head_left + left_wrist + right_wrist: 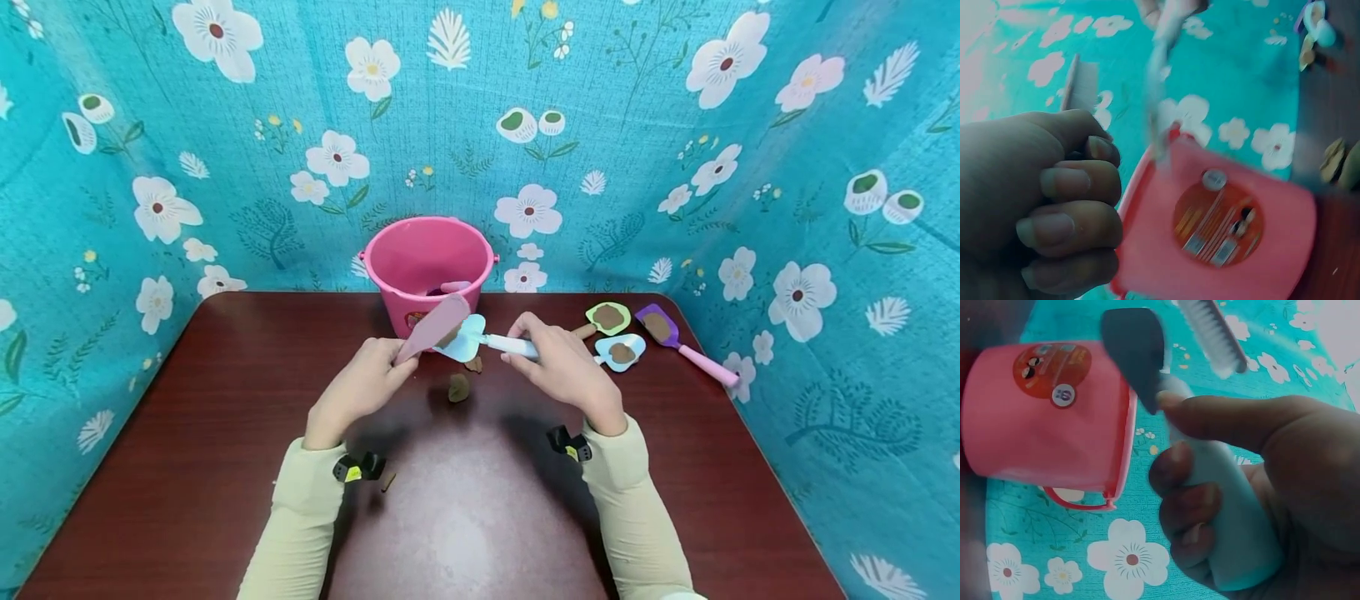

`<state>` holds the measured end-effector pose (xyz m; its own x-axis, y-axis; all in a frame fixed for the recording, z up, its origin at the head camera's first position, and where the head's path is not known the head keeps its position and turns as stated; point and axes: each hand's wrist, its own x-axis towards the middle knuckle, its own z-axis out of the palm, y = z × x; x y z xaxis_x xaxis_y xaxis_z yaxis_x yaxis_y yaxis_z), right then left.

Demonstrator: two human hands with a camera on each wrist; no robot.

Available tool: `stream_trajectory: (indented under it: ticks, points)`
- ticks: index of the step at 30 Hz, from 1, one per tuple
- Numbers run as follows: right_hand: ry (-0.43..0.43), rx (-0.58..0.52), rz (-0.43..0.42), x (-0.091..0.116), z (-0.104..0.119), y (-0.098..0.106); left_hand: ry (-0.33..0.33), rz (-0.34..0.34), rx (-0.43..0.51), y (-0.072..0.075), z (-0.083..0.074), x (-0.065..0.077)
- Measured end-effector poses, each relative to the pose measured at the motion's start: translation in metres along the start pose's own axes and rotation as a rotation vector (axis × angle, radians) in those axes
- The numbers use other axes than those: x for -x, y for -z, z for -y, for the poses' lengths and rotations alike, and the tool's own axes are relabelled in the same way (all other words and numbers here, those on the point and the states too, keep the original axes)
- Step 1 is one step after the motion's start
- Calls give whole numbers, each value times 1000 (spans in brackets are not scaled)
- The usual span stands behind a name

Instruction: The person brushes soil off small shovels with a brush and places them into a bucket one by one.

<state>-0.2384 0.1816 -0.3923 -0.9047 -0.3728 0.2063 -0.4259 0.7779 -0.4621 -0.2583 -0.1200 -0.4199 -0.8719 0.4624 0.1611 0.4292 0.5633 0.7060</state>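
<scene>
My left hand [362,385] grips a pink brush [437,325] with pale bristles [1210,331]. In my right hand [558,360] is the light blue handle [510,345] of a small toy shovel, its blade [468,337] pointing left. Brush and blade overlap in the head view, in front of a pink bucket [392,292]. A brown patch shows on the blade beside the brush. Inside the bucket lies something pink and purple [454,287], partly hidden by the wall. Dry leaves [458,387] lie on the table just below the blade.
To the right on the dark red table [225,417] lie a green shovel [607,317], another light blue shovel [633,343] and a purple shovel [657,324] with a pink handle, all with brown patches. A small twig [388,482] lies near my left wrist. Flowered blue cloth [450,125] hangs behind.
</scene>
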Motion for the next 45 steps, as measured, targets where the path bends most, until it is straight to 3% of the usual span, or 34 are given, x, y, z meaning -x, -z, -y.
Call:
stream_trajectory:
  ticks: [6,10,21,28,32,36,39,45]
  points:
    - [39,70,-39,-1,4,3,-15,16,-88,-21,-7,-6]
    - [61,121,-71,0,3,7,49,-18,-184,-25,-4,-8]
    - [79,135,-64,2,-2,12,127,-22,-240,-22,11,-12]
    - [69,93,-50,2,-3,12,202,-30,-197,-11,16,-8]
    - [66,74,-47,4,-2,11,161,-39,-136,-8,14,-6]
    - [72,94,-58,4,-2,10,58,-33,-72,-14,4,-6]
    - [86,108,-64,4,-2,10,21,-16,-100,-23,-3,-7]
    - [85,129,-82,5,-4,12,130,-72,-264,-31,-3,-9]
